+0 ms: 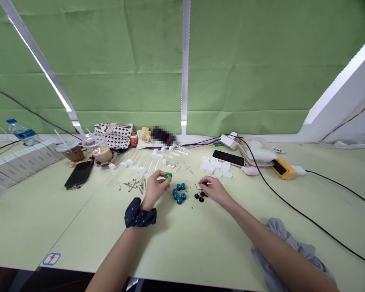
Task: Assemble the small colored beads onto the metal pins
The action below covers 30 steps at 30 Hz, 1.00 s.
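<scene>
My left hand point(156, 185) is closed, pinching a small shiny green round piece point(169, 175) between thumb and fingertips. Opposite it, my right hand point(211, 187) is also closed, with a thin bent metal rod point(198, 187), which looks like a hex key, at its fingertips. Between the hands several small blue round pieces with dark bases point(179, 196) stand on the table in a loose C shape. Black cone-shaped pieces point(201, 199) sit just under my right fingers, partly hidden by them. Beyond my left wrist lies a pile of thin bent metal rods point(135, 185).
White round caps point(217, 167) and clear tubes point(152, 165) lie farther back. Phones point(228, 158), drink cups point(102, 154), white boxes point(21, 162) and a yellow device point(282, 168) stand around. A black cable point(287, 207) crosses the right side, near grey cloth point(280, 231).
</scene>
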### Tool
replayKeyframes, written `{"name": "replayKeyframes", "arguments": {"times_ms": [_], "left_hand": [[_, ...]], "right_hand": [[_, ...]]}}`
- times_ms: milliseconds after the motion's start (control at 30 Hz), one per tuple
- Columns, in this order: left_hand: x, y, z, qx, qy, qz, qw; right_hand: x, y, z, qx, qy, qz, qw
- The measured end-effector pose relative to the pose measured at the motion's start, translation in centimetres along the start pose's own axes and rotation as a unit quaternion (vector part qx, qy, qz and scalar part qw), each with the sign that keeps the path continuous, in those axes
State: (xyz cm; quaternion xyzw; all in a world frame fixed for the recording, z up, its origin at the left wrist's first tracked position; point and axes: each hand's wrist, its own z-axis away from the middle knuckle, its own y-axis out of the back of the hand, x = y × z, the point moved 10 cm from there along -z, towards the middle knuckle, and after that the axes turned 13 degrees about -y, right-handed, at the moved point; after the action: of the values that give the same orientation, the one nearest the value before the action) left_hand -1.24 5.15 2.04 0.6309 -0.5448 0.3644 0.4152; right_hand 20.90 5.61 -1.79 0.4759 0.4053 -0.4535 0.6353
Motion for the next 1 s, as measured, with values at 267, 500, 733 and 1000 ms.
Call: {"name": "replayKeyframes", "arguments": {"times_ms": [267,500,733,1000], "left_hand": [[-1.3,3.6,-1.2,-0.013,-0.017,-0.165,0.986],[-1.6,3.9,-1.7,-0.064,-0.021,-0.304,0.95],[-2.3,3.3,-1.8,-0.118,-0.049,-0.402,0.906],[-3.0,2.4,-1.9,-0.153,-0.07,-0.451,0.876]], "right_hand": [[-0.1,1.3,-0.6,0.059,0.06,0.164,0.983],[-0.3,1.6,-0.5,0.081,0.066,0.197,0.975],[0.4,2.2,-1.1,0.095,0.049,0.209,0.972],[1.3,1.8,-1.6,0.079,0.029,0.237,0.968]]}}
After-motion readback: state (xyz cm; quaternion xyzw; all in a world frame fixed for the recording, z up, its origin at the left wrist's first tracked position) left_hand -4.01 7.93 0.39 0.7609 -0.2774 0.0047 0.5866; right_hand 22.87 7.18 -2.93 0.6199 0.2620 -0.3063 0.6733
